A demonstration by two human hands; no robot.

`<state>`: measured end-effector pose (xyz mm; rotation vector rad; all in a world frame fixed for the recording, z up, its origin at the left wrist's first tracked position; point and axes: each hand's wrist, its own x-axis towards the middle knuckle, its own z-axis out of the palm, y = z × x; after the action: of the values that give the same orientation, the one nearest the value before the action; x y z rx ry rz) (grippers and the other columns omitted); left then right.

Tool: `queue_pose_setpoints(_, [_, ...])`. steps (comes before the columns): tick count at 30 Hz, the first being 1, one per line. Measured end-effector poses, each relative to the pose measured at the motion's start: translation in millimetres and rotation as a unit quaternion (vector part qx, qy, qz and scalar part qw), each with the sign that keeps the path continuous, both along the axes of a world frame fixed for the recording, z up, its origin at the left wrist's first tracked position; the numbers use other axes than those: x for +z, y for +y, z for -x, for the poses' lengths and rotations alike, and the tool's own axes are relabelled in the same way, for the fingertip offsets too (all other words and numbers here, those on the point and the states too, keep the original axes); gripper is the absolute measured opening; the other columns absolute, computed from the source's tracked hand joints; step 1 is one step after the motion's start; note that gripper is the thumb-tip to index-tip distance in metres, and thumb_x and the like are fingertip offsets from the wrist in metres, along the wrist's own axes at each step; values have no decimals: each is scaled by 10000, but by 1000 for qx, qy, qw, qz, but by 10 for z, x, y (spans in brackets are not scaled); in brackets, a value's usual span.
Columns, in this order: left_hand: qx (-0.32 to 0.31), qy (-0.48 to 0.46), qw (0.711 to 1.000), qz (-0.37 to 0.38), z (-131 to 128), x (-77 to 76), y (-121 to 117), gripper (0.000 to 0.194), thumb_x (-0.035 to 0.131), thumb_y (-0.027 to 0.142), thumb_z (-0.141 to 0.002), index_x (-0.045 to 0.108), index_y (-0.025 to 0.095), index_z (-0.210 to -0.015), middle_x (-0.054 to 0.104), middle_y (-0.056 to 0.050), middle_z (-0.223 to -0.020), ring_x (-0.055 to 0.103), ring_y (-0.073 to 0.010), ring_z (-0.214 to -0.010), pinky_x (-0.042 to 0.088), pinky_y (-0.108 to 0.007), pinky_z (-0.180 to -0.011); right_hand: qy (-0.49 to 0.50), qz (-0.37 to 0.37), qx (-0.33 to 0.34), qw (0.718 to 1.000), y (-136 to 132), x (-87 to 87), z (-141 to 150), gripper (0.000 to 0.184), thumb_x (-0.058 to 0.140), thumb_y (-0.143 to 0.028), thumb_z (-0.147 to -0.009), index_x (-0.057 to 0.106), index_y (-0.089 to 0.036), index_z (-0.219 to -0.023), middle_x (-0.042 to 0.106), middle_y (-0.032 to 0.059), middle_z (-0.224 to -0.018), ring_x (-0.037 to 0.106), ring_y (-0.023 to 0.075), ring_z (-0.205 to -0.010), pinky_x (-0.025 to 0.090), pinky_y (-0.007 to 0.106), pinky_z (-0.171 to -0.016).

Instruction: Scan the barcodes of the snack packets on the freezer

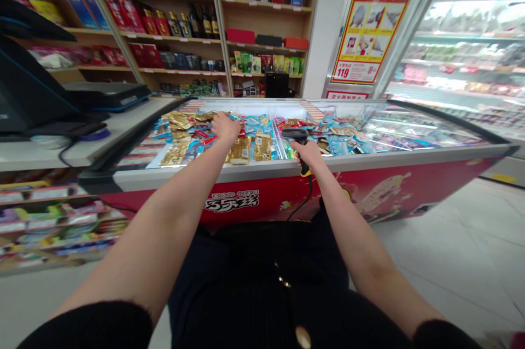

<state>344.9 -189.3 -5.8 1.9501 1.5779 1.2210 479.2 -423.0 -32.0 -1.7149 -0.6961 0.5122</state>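
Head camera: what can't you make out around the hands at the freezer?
- Left hand: its fingers hide whether it holds a packet.
- Right hand: it covers most of the barcode scanner's handle.
- Packets: labels too small to read.
- Glass lid: glare hides packets at the right end.

Both forearms bare, reaching forward. Left hand (pixel 225 128) farther out, palm down, fingers bent downward. Right hand (pixel 308 155) nearer, closed in firm grip, wrist raised.

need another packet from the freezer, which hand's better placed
Left, probably: the left hand already rests on the foil snack packets, while the right hand grips a corded barcode scanner.
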Motion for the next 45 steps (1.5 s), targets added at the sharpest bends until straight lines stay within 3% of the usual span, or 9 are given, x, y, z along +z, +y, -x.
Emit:
queue_pose_setpoints(8, [-200, 20, 978, -58, -763, -83, -461, 361, 616, 167, -795, 578, 211, -1151, 627, -125, -1265, 559, -286, -1249, 398, -415, -1075, 19, -31, -48, 998, -233, -38, -244, 282, 663, -267, -895, 518, -204, -660, 518, -35, -474, 467, 125, -378, 410, 239, -358])
queue_pose_setpoints(18, [-411, 130, 900, -72, -1581, -322, -1261, 250, 572, 180, -870, 746, 175, -1049, 727, -116, -1182, 649, -254, -1160, 454, -325, -1029, 59, -65, -150, 985, -599, -77, -708, 295, 667, -266, -888, 533, -207, -631, 521, -25, -460, 479, 134, -367, 432, 258, -351])
queue_pose_setpoints(20, [-425, 166, 888, -60, -1710, -381, -1458, 282, 617, 317, -886, 743, 167, -1088, 708, -145, -1219, 644, -286, -1163, 462, -358, -1013, 62, -76, -167, 981, -670, -93, -788, 295, 672, -254, -882, 531, -208, -627, 518, -26, -458, 476, 131, -357, 432, 255, -347])
queue_pose_setpoints(23, [-391, 217, 893, -57, -1876, -498, -1736, 563, 707, 539, -806, 689, 138, -1201, 629, -221, -1319, 558, -380, -1262, 443, -446, -1020, 67, -91, -185, 976, -764, -113, -871, 284, 671, -241, -879, 533, -207, -633, 515, -31, -459, 470, 123, -347, 429, 245, -338])
queue_pose_setpoints(27, [-321, 221, 918, -72, -2031, -634, -1985, 720, 727, 585, -766, 594, 130, -1308, 566, -240, -1378, 477, -395, -1325, 377, -491, -1076, 67, -98, -191, 974, -840, -145, -918, 286, 654, -226, -879, 526, -203, -624, 513, -33, -462, 466, 117, -341, 436, 243, -333])
queue_pose_setpoints(31, [-303, 210, 928, -57, -2123, -643, -1995, 629, 713, 550, -789, 603, 168, -1277, 569, -226, -1369, 480, -385, -1312, 361, -506, -1081, 72, -101, -189, 974, -853, -192, -932, 257, 649, -229, -885, 535, -201, -656, 508, -45, -462, 458, 112, -336, 427, 238, -327])
queue_pose_setpoints(35, [-322, 180, 929, 8, -2162, -563, -1820, 367, 724, 468, -789, 688, 231, -1067, 602, -183, -1343, 489, -396, -1309, 413, -514, -1022, 78, -96, -189, 974, -835, -217, -929, 251, 649, -234, -891, 528, -201, -674, 511, -44, -463, 462, 114, -341, 429, 237, -326])
queue_pose_setpoints(39, [-348, 102, 929, 75, -2138, -511, -1616, 180, 749, 336, -756, 629, 211, -806, 709, -116, -1063, 611, -351, -1153, 472, -439, -937, 86, -99, -188, 973, -817, -194, -889, 248, 645, -226, -906, 515, -201, -696, 510, -45, -456, 461, 112, -343, 422, 230, -321])
queue_pose_setpoints(45, [-316, -100, 930, 156, -1938, -443, -1244, 314, 721, 133, -699, 429, 214, -618, 587, -10, -689, 643, -196, -807, 507, -311, -791, 82, -103, -171, 977, -757, -200, -865, 242, 655, -224, -897, 515, -203, -700, 510, -54, -443, 462, 117, -332, 428, 231, -313])
